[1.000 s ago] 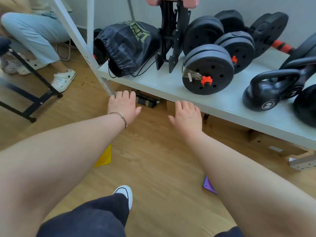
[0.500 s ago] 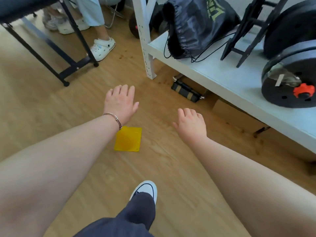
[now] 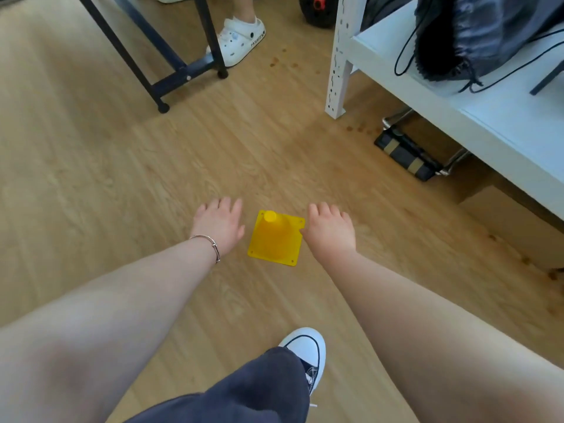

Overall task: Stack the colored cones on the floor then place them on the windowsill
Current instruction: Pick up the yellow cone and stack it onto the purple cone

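The yellow cone [image 3: 275, 238] looks like light, stiff plastic, best gripped around its taper; the left hand [image 3: 218, 224] and right hand [image 3: 331, 230] flank it, fingers spread, empty, the right perhaps touching its base.

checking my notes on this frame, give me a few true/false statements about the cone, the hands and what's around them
1. The yellow cone stands upright on the wooden floor. True.
2. The left hand grips the cone's tip. False: it is open beside the cone, holding nothing.
3. The right hand is at the cone's base edge. True.
4. A black drawstring bag lies on the floor. False: it sits on the white shelf.
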A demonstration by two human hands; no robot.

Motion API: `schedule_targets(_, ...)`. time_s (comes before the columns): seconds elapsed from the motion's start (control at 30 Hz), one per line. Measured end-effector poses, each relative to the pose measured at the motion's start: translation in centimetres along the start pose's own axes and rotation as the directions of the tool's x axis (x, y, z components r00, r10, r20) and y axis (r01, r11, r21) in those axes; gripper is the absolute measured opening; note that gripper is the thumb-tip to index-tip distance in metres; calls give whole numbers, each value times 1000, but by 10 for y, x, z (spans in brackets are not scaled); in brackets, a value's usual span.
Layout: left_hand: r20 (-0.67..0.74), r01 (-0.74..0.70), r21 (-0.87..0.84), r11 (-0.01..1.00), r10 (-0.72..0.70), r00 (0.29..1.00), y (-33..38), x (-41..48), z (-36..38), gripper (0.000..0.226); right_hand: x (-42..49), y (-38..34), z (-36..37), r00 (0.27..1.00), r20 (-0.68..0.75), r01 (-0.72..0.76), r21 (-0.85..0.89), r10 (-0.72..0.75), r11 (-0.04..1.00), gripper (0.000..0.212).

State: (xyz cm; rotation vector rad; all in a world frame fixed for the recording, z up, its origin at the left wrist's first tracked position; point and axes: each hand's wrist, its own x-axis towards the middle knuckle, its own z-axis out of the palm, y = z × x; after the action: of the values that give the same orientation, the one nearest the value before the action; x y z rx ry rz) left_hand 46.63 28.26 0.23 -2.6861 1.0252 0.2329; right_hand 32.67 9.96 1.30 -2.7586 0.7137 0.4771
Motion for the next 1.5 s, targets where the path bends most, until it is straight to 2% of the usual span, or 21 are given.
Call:
schedule_targets(0.2,157,-75,-63,995,84,984,12,14,23,67,26,-10,21,991,129,44,6,-44,999,52)
schedule_targets(0.37,269,-147,-142,979,181,946,21,28,29,61,42,-10,35,971,221,81,46,-89,996,58)
schedule_targets(0.5,336,-102,-223,969,175,925,30,29,38,59,46,-11,44,955,289,24,132,-62,991,63)
schedule_targets(0.67,343,-73,-341,937,196,919,39,33,40,59,41,4,43,948,312,-19,254,-63,967,74)
schedule_targets(0.8,303,-93,-425,900,239,923,63,36,23,71,28,37,35,959,282,-53,302,-36,952,75)
schedule_targets(0.97,199,-106,-567,817,261,944,96,26,-2,69,-3,84,14,985,168,-56,442,-22,895,80)
schedule_targets(1.03,140,-165,-612,773,312,940,115,23,-21,68,-24,103,4,992,120,-85,503,28,860,81)
schedule_targets(1.17,36,-329,-609,722,440,897,172,18,-68,69,-78,150,-21,986,14,-143,586,166,798,82)
schedule_targets(1.33,-78,-486,-570,663,545,835,247,-3,-119,70,-152,205,-61,949,-70,-209,595,308,776,82)
schedule_targets(1.5,-107,-582,-557,592,644,757,321,-42,-153,70,-235,255,-79,909,-106,-275,572,403,773,79)
